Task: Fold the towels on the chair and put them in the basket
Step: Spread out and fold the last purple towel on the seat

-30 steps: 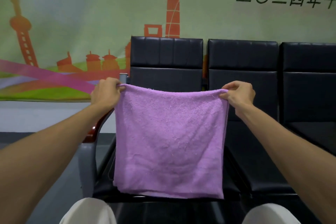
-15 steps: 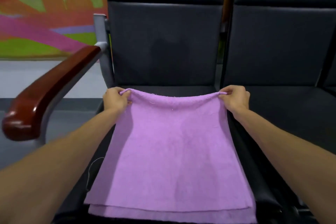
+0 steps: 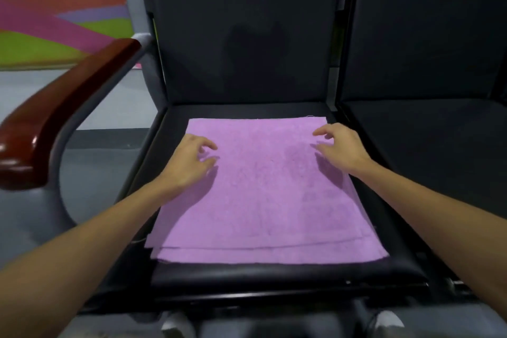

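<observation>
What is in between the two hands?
Only the purple towel. In the head view, a flat, bare stretch of it, lying on the black chair seat, runs from the left hand to the right hand.

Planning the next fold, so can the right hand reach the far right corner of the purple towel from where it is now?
Probably yes. The right hand is open above the purple towel, close to that corner, and nothing lies between them on the chair seat.
</observation>
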Available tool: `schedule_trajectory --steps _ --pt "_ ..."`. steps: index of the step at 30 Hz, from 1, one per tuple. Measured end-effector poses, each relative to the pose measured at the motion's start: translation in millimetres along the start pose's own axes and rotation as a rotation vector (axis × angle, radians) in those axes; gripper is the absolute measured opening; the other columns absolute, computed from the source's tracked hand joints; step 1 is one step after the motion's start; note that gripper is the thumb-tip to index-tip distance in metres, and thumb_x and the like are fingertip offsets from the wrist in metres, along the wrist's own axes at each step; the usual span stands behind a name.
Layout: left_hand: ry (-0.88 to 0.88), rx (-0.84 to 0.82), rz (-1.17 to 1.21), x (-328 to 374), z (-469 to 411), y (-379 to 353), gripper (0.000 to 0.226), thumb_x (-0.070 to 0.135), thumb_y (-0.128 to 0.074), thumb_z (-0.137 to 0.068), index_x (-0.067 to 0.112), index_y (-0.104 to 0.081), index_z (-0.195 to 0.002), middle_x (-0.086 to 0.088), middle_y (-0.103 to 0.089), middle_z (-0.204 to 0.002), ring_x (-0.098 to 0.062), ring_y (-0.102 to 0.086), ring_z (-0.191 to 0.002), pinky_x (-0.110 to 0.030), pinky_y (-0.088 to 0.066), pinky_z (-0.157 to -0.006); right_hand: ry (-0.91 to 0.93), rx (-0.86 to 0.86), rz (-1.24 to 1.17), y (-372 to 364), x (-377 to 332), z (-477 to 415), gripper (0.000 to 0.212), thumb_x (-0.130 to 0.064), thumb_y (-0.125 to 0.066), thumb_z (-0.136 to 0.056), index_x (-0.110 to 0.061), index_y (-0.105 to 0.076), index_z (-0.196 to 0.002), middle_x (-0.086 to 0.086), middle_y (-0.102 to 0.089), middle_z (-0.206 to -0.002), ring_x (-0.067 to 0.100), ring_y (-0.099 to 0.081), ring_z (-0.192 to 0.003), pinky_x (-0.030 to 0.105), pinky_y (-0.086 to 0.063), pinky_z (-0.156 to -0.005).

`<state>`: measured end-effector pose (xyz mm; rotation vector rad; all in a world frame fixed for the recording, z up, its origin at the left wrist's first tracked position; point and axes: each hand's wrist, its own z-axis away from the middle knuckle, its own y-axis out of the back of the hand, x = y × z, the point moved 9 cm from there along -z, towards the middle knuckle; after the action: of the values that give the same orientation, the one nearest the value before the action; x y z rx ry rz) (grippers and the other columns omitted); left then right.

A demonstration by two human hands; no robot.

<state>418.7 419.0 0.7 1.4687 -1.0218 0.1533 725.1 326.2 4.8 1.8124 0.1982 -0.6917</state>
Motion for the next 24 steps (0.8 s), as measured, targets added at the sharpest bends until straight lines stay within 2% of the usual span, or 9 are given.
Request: schedule_trajectory --steps 4,6,9,12,15,19,20,22,24 --pt "-0.056 -0.189 -0.113 27 54 8 0.011 0.021 -0.072 -0.084 0.020 -0.061 -0.085 0.001 -0.055 -0.088 -0.013 -0.054 -0.076 -0.019 -0.044 -0.072 0.216 -0.255 0.116 0 -41 64 0.002 -0.017 -0.070 -0.084 -0.019 -0.069 -0.083 -0.009 -0.063 -0.083 0.009 -0.058 -0.073 0.020 -0.040 -0.071" --pt "-0.048 -0.291 -0.139 32 80 8 0.012 0.025 -0.072 -0.084 0.020 -0.061 -0.080 0.000 -0.063 -0.078 -0.013 -0.055 -0.068 -0.027 -0.046 -0.069 0.260 -0.426 0.201 -5 -49 98 0.007 -0.023 -0.070 -0.084 -0.021 -0.066 -0.078 -0.011 -0.067 -0.079 0.005 -0.059 -0.072 0.020 -0.045 -0.068" --pt "-0.059 -0.376 -0.189 27 117 8 0.013 0.027 -0.075 -0.081 0.023 -0.064 -0.077 0.005 -0.065 -0.077 -0.006 -0.057 -0.067 -0.022 -0.047 -0.069 0.269 -0.568 0.277 -11 -46 133 0.007 -0.028 -0.071 -0.083 -0.024 -0.065 -0.084 -0.010 -0.066 -0.081 0.005 -0.060 -0.074 0.022 -0.050 -0.071" --pt "-0.122 -0.390 -0.252 23 139 9 0.019 0.025 -0.078 -0.079 0.032 -0.061 -0.080 0.003 -0.059 -0.090 -0.006 -0.055 -0.083 -0.011 -0.042 -0.075 0.287 -0.531 0.270 -4 -44 151 0.025 -0.032 -0.077 -0.078 -0.022 -0.067 -0.098 -0.007 -0.063 -0.091 0.010 -0.059 -0.082 0.024 -0.050 -0.078" --pt "-0.136 -0.352 -0.294 19 141 13 0.024 0.020 -0.076 -0.081 0.036 -0.058 -0.079 0.005 -0.058 -0.090 -0.007 -0.056 -0.084 -0.009 -0.039 -0.075 0.316 -0.487 0.283 2 -43 159 0.026 -0.028 -0.077 -0.080 -0.020 -0.069 -0.103 -0.006 -0.063 -0.096 0.012 -0.057 -0.087 0.025 -0.048 -0.082" --pt "-0.181 -0.306 -0.365 20 135 14 0.003 0.021 -0.070 -0.087 0.022 -0.068 -0.089 0.003 -0.062 -0.091 -0.015 -0.060 -0.085 -0.024 -0.046 -0.079 0.336 -0.411 0.390 5 -44 160 0.017 -0.020 -0.063 -0.090 -0.020 -0.071 -0.105 -0.004 -0.069 -0.103 0.016 -0.062 -0.094 0.035 -0.052 -0.085" --pt "-0.185 -0.303 -0.383 21 134 13 0.005 0.022 -0.066 -0.090 0.018 -0.070 -0.091 0.003 -0.063 -0.091 -0.016 -0.059 -0.085 -0.027 -0.046 -0.079 0.337 -0.379 0.402 7 -45 158 0.016 -0.022 -0.061 -0.092 -0.020 -0.072 -0.104 -0.004 -0.070 -0.102 0.017 -0.063 -0.093 0.037 -0.053 -0.084" --pt "-0.160 -0.243 -0.350 24 128 18 0.010 0.019 -0.061 -0.093 0.014 -0.067 -0.088 0.002 -0.063 -0.088 -0.018 -0.058 -0.083 -0.028 -0.044 -0.076 0.333 -0.296 0.416 15 -49 155 0.016 -0.024 -0.058 -0.094 -0.022 -0.072 -0.103 -0.005 -0.072 -0.099 0.018 -0.064 -0.089 0.038 -0.054 -0.079" --pt "-0.124 -0.092 -0.245 28 123 33 0.013 0.011 -0.056 -0.095 0.011 -0.062 -0.084 0.001 -0.062 -0.085 -0.018 -0.058 -0.080 -0.022 -0.042 -0.071 0.345 -0.187 0.401 29 -56 153 0.018 -0.020 -0.055 -0.095 -0.021 -0.071 -0.102 -0.007 -0.071 -0.097 0.017 -0.064 -0.088 0.036 -0.053 -0.074"
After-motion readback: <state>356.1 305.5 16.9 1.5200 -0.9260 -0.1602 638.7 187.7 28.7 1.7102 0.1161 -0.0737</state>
